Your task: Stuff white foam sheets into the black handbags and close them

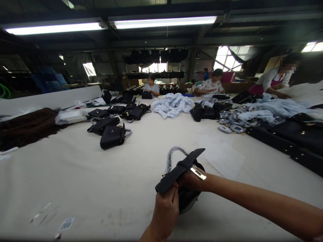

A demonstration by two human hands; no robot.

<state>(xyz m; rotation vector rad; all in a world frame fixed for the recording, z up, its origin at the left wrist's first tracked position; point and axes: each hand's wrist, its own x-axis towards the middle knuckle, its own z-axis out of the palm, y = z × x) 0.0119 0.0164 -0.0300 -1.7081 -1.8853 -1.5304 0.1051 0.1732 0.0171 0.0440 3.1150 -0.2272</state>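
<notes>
A small black handbag is tilted up at the near side of the white table, its flap raised. The handle is wrapped in clear plastic, and a shiny metal clasp plate sits on the flap. My left hand pinches the flap's lower left corner. My right hand reaches in under the flap at the bag's mouth; its fingers are hidden, so I cannot tell whether they hold anything.
Several finished-looking black handbags lie left of centre on the table. Farther back is a heap of pale blue wrapping. Plastic-wrapped handles and black bag pieces lie to the right, brown fabric to the left. Co-workers sit or stand beyond.
</notes>
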